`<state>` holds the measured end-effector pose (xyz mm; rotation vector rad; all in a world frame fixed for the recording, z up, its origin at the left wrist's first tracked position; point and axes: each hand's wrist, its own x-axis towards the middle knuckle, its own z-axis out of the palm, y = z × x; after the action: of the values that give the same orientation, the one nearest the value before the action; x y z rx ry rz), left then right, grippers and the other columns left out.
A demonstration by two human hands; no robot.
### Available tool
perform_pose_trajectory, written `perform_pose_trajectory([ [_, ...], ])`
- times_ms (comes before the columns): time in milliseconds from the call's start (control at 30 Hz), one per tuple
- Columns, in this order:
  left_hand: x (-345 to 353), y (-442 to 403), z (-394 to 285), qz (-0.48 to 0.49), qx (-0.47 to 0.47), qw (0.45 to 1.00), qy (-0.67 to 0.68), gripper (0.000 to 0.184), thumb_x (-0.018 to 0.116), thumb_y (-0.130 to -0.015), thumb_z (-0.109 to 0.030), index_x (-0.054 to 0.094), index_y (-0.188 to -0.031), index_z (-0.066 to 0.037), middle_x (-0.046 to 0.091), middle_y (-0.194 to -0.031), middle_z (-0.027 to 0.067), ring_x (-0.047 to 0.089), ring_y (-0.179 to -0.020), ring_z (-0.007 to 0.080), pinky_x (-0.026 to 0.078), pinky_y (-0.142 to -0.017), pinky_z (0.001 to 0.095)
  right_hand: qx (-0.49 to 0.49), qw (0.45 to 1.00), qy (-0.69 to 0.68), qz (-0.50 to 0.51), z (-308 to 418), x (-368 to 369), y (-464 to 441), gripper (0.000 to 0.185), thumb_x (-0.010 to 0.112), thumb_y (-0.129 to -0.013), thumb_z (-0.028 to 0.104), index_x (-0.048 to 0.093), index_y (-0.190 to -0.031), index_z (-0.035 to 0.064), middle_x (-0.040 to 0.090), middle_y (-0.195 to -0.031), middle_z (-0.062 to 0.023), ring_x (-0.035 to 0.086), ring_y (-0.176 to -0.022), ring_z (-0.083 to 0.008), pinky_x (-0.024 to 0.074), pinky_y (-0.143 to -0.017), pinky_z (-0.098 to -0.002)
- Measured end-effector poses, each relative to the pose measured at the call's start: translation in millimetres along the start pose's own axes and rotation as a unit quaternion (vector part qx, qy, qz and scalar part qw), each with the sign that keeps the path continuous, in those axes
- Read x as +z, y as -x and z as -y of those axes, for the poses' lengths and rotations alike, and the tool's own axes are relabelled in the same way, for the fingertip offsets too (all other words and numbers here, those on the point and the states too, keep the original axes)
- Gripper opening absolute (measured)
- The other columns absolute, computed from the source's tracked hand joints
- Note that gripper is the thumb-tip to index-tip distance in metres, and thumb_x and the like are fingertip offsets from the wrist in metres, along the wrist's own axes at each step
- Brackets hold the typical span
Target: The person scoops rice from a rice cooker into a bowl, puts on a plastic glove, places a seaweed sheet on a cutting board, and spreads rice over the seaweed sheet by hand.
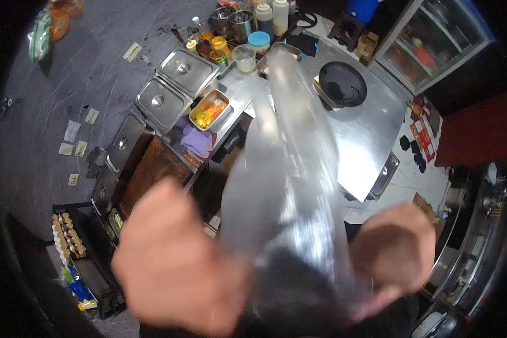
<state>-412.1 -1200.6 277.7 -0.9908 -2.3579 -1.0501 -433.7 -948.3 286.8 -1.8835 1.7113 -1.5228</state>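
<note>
A large clear plastic bag [293, 191] hangs stretched in front of me, smeared by motion, its far end reaching over the steel counter. My left hand [174, 265] is closed in a fist at the bag's left edge, close to the camera. On the other side my right hand [397, 248] has its fingers curled in at the bag's right edge. Both hands are blurred, and the exact grip of the fingertips is hard to make out. Behind the bag, part of a small metal tray [263, 67] is hidden.
A black frying pan [342, 84] rests on the steel counter [372, 132]. To the left are lidded steel pans [186, 70], a pan of cut peppers [210, 110], a purple cloth [197, 141] and a brown cutting board [152, 172]. Egg cartons [67, 236] stand lower left. A glass-door fridge [434, 42] is upper right.
</note>
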Motion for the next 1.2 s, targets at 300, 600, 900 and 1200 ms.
perform_pose_trajectory([
  [300, 52, -4, 30, 0.012, -0.006, 0.988, -0.152, 0.012, 0.064, -0.073, -0.008, 0.054, -0.073, -0.004, 0.047, -0.067, 0.0079, 0.048, -0.062, 0.0261, 0.038, -0.059, 0.0372, 0.264, 0.871, 0.195, -0.364, -74, 73, 4, 0.01, 0.059, -0.081, -0.004, 0.062, -0.091, -0.0053, 0.063, -0.09, -0.0168, 0.062, -0.08, -0.0282, 0.05, -0.073, -0.0337],
  [600, 87, 10, 41, 0.025, 0.002, 0.963, -0.267, 0.013, 0.064, -0.073, -0.014, 0.052, -0.071, -0.008, 0.049, -0.071, 0.0045, 0.051, -0.069, 0.0212, 0.038, -0.061, 0.0353, 0.186, 0.72, -0.389, -0.543, -148, 79, 2, 0.044, 0.045, -0.099, 0.027, 0.051, -0.123, -0.0093, 0.054, -0.128, -0.0195, 0.054, -0.117, -0.0302, 0.0457, -0.096, -0.0351],
  [900, 96, 1, 36, -0.087, 0.012, 0.976, -0.201, 0.013, 0.064, -0.073, -0.011, 0.056, -0.081, -0.004, 0.053, -0.081, 0.0071, 0.053, -0.08, 0.0245, 0.041, -0.068, 0.0363, 0.189, 0.79, -0.375, -0.446, -187, 57, -17, 0.053, 0.046, -0.096, 0.044, 0.051, -0.129, 0.0016, 0.058, -0.123, -0.0168, 0.052, -0.117, -0.0355, 0.0384, -0.104, -0.046],
  [1200, 99, 12, 29, -0.093, -0.056, 0.984, -0.14, 0.012, 0.063, -0.076, -0.01, 0.057, -0.083, -0.003, 0.053, -0.081, 0.0105, 0.053, -0.082, 0.0285, 0.043, -0.072, 0.0394, 0.032, 0.738, -0.556, -0.381, -161, 51, -42, 0.037, 0.044, -0.099, 0.032, 0.052, -0.126, 0.0073, 0.051, -0.132, -0.0151, 0.041, -0.13, -0.0289, 0.0337, -0.108, -0.0492],
])
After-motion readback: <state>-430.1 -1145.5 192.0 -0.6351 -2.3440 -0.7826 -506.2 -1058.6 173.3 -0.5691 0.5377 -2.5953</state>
